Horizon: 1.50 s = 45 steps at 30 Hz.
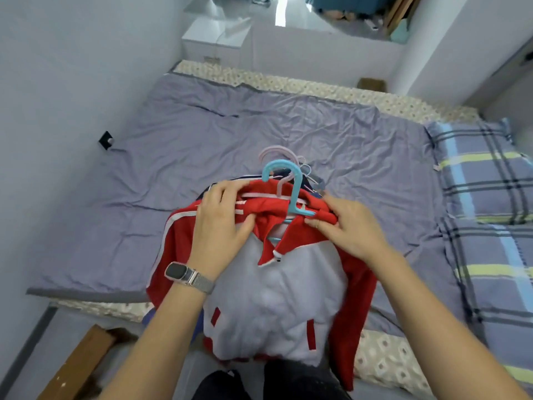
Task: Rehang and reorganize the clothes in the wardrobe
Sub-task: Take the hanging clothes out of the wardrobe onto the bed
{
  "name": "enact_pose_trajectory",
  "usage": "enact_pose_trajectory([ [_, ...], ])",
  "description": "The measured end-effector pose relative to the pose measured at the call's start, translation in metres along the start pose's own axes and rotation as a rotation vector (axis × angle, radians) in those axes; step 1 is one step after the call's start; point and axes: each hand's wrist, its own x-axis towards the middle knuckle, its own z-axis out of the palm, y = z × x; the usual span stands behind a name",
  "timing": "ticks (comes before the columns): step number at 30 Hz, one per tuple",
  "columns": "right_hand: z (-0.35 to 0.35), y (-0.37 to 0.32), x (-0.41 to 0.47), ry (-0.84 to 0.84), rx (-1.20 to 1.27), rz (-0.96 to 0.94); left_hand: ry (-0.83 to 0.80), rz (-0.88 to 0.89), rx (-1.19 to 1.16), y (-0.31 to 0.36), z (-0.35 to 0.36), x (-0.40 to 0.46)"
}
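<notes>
A red and white jacket (277, 301) lies on the near edge of the bed, on top of other clothes. A light blue hanger (294, 192) sits inside its collar, hook pointing away from me. More pale pink hangers (274, 153) stick out behind it. My left hand (222, 223), with a watch on the wrist, grips the left side of the red collar. My right hand (349, 226) pinches the right side of the collar over the hanger's arm.
The bed has a grey-purple sheet (230, 134), with plaid pillows (484, 174) on the right. A white wall runs along the left. A brown wooden plank (78, 362) lies on the floor at the lower left. A white cabinet (216, 36) stands beyond the bed.
</notes>
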Motion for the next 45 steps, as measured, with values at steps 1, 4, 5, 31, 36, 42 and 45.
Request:
enact_pose_trajectory([
  [1, 0.012, 0.013, 0.008, -0.025, 0.019, 0.012, -0.006, -0.036, -0.018, -0.008, 0.011, 0.002],
  [4, 0.036, 0.046, 0.038, -0.053, 0.074, 0.046, -0.048, -0.085, -0.034, -0.033, 0.039, 0.012],
  [5, 0.038, 0.054, 0.051, -0.059, 0.072, 0.052, -0.067, -0.091, -0.027, -0.039, 0.046, 0.019],
  [31, 0.247, 0.037, 0.196, -0.636, -0.076, -0.047, -0.223, -0.560, 0.079, -0.161, 0.106, -0.011],
  [36, 0.263, -0.042, 0.163, -0.728, -0.084, -0.254, -0.100, -0.664, 0.078, -0.158, 0.080, -0.057],
  [42, 0.256, -0.145, 0.111, -0.710, -0.095, -0.448, 0.047, -0.843, 0.109, -0.145, 0.020, -0.162],
  [45, 0.249, -0.204, 0.060, -0.738, -0.101, -0.583, 0.170, -0.933, 0.114, -0.124, -0.016, -0.231],
])
